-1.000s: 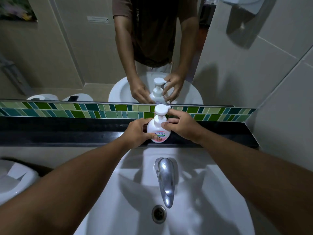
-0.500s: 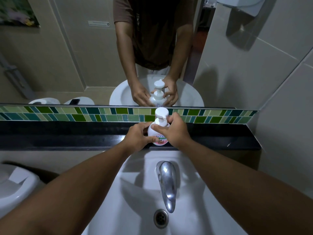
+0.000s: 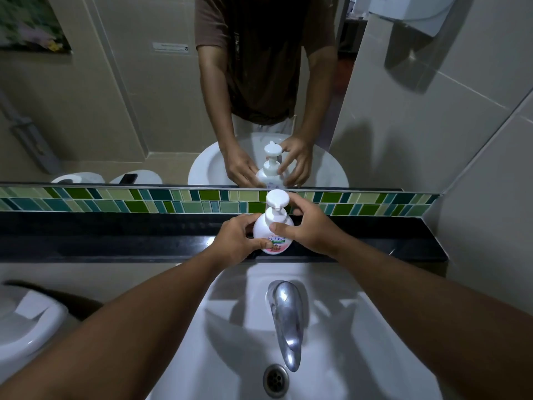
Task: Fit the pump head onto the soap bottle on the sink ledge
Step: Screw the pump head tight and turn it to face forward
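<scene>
Just above the middle of the frame, the soap bottle [image 3: 272, 238] stands upright on the black sink ledge [image 3: 115, 241], with the white pump head [image 3: 276, 201] seated on its neck, nozzle toward the mirror [image 3: 144, 111]. The left hand [image 3: 234, 241] cups the bottle's left side, its fingers [image 3: 253, 220] curled loosely around the shoulder and the thumb lying across the label near the base. The right hand [image 3: 310, 226] comes in from the right, thumb tip pressed on the bottle's shoulder just below the collar, while the other fingers curve behind the pump and bottle; whether they actually touch the collar is hard to say from this angle. Below the ledge, the chrome faucet [image 3: 287, 321] hangs over the white basin [image 3: 230, 356], and a band of green tiles [image 3: 144, 201] runs under the mirror
</scene>
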The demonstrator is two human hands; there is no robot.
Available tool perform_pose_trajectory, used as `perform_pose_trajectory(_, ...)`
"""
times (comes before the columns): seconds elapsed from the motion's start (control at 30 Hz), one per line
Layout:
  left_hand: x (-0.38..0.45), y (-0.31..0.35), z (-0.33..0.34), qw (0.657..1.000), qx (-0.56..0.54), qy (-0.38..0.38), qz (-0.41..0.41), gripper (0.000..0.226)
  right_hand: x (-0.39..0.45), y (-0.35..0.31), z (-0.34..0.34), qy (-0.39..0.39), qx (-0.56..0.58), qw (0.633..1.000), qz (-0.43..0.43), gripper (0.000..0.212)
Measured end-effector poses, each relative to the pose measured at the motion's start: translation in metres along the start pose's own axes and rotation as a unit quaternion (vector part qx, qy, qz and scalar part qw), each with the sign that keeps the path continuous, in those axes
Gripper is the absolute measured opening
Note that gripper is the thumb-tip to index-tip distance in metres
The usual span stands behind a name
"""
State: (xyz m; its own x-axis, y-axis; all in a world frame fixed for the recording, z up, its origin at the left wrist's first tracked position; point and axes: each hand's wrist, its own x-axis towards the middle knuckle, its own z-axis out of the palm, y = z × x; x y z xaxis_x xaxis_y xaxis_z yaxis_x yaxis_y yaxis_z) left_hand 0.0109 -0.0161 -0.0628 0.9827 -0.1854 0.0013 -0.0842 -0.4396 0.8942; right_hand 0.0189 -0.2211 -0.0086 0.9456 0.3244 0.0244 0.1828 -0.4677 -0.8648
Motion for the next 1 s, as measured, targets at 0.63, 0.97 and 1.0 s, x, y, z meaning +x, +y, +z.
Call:
perform_pose_trajectory(0.63, 0.001, -0.007, 0.002, 0.999, 0.037, 0.019, 0.006, 0.054, 0.011, -0.012, 0.042, 0.176, -0.047, 0.98, 0.082, 0.069)
perform_pose_trajectory(0.97, 0.003, -0.007, 0.0, 1.0, 0.026, 0.005, 0.012, 0.065, 0.01, 0.005, -0.01, -0.068, 0.063, 0.995, 0.048, 0.112)
perform_pose_trajectory(1.0, 0.003, -0.006, 0.001, 1.0, 0.024, 0.008, 0.009, 0.066, 0.012, 0.004, -0.016, -0.1, 0.068, 0.992, 0.046, 0.102)
